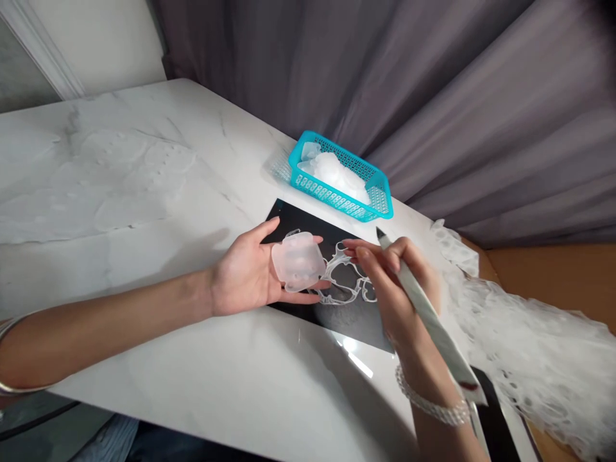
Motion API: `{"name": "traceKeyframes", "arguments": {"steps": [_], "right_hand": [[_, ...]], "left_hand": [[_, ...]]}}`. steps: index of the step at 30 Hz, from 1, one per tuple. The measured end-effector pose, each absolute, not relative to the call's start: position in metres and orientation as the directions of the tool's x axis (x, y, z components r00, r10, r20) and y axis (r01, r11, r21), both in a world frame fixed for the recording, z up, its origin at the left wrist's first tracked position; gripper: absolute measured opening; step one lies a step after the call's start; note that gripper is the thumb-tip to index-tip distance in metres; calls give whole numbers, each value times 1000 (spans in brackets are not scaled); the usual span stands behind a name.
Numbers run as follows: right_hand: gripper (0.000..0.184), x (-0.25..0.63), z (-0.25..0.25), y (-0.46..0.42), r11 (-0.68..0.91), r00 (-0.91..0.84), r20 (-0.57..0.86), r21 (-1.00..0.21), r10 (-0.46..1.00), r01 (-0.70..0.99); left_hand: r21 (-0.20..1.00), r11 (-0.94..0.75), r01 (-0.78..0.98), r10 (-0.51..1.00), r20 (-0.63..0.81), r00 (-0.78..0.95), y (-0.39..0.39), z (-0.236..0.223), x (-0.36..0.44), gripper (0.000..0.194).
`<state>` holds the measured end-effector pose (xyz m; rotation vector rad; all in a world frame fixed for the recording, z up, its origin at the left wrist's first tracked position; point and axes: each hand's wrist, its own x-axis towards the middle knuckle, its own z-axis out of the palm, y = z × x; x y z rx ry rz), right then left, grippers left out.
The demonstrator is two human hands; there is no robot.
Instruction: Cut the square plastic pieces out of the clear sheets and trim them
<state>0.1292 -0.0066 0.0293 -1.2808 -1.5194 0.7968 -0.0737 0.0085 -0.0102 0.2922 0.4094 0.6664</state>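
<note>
My left hand point(250, 269) is palm up with its fingers stretched out, supporting a frosted, translucent rounded-square piece point(299, 262). Just to the right, my right hand point(402, 276) is closed around a long, pointed grey tool point(426, 308) with a dark tip, too unclear to name exactly. The tool's tip points up and away from the piece. The thumb and fingertips of that hand come together at the edge of a thin white web-like cut-out sheet point(339, 298). Whether they pinch it I cannot tell. The web spreads over a black mat point(308, 218), partly behind my left fingers.
Behind the mat stands a turquoise plastic basket point(332, 199) with white, translucent pieces in it. A heap of white perforated sheets point(539, 353) lies at the right. Flat translucent sheets point(96, 179) cover the left of the marble-patterned table point(231, 391). A grey curtain point(337, 70) hangs behind.
</note>
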Motion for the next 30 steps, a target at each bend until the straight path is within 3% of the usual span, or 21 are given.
{"name": "traceKeyframes", "arguments": {"steps": [4, 6, 9, 13, 17, 22, 26, 30], "right_hand": [[39, 132, 17, 1, 65, -129, 28, -955, 991, 288], [41, 128, 13, 2, 39, -172, 2, -976, 985, 214], [40, 125, 18, 21, 152, -73, 140, -968, 987, 199], [36, 136, 37, 90, 330, 176, 404, -881, 898, 339], [34, 160, 40, 140, 276, 255, 397, -872, 881, 404], [37, 202, 15, 93, 200, 190, 349, -819, 918, 538], [41, 220, -10, 36, 148, 86, 251, -777, 964, 612], [44, 200, -23, 9, 212, -90, 198, -771, 976, 601]], "left_hand": [[458, 745, -486, 641, -287, 712, 7, -12, -72, 74], [499, 736, -458, 639, -288, 713, 8, -14, -72, 74], [595, 670, -444, 686, -266, 678, 13, -15, -74, 67], [802, 429, -416, 858, -217, 466, 19, -12, -78, 56], [972, 181, -153, 946, -129, 298, 20, -13, -79, 45], [986, 124, 108, 951, -149, 272, 19, -24, -77, 49], [986, 143, 91, 932, -165, 322, 20, -27, -58, 53], [983, 182, 39, 909, -183, 374, 24, -23, -23, 55]]}}
